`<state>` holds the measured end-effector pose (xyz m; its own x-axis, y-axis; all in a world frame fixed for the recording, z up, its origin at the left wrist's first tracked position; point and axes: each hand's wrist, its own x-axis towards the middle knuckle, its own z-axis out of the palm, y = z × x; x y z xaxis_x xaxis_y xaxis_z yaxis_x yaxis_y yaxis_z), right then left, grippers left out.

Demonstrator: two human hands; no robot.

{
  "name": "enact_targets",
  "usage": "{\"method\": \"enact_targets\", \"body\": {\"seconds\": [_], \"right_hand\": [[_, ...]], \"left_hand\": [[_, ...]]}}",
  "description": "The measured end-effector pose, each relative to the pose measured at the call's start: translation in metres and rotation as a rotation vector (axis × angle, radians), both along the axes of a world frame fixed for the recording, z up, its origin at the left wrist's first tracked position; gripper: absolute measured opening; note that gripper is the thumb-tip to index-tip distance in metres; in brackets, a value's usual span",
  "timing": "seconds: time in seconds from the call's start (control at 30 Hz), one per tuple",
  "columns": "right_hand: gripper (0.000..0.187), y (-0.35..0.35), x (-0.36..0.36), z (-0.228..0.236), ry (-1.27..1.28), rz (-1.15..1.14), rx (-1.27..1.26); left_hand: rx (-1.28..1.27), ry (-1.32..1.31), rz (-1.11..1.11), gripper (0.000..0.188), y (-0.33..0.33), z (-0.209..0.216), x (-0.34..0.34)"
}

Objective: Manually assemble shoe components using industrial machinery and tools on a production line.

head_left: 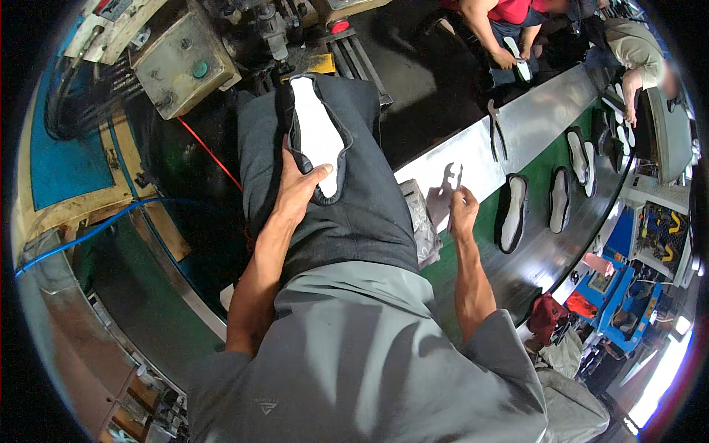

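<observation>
Across my lap lies a shoe upper (319, 129), its dark edges curling around a white sole-shaped board. My left hand (298, 183) is closed on its near end, the thumb pressing on the white board. To the right, my right hand (464, 211) is closed around the handles of metal pincers (452, 177). Their head is over the shiny metal ledge, pointing away from me. A crumpled grey cloth (421, 221) lies between my thigh and that hand.
A green conveyor belt (484, 247) carries several shoe uppers (513, 214) on the right. Another hand tool (496, 133) rests on the metal ledge (546, 107). Machinery with a control box (185, 63) stands at upper left. Two people (509, 29) work at upper right, one holding a shoe.
</observation>
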<state>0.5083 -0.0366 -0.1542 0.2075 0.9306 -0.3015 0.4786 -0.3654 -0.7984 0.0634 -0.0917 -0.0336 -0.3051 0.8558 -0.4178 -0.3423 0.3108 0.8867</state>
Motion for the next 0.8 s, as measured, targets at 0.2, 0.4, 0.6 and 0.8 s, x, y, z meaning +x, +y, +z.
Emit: {"method": "enact_targets", "body": {"seconds": [0.2, 0.4, 0.6, 0.8], "right_hand": [[0.050, 0.078, -0.141, 0.126, 0.905, 0.142, -0.548], [0.044, 0.114, -0.250, 0.170, -0.046, 1.278, -0.001], [0.034, 0.134, -0.295, 0.185, -0.437, 1.604, 0.122], [0.033, 0.142, -0.315, 0.167, -0.462, 1.731, 0.336]], "left_hand": [[-0.035, 0.169, -0.046, 0.110, -0.017, -0.010, -0.010], [-0.129, 0.256, 0.069, 0.099, 0.015, -0.013, -0.003], [-0.095, 0.412, 0.103, 0.095, 0.003, -0.034, -0.003], [-0.239, 0.657, 0.027, 0.094, 0.005, -0.018, 0.002]]}}
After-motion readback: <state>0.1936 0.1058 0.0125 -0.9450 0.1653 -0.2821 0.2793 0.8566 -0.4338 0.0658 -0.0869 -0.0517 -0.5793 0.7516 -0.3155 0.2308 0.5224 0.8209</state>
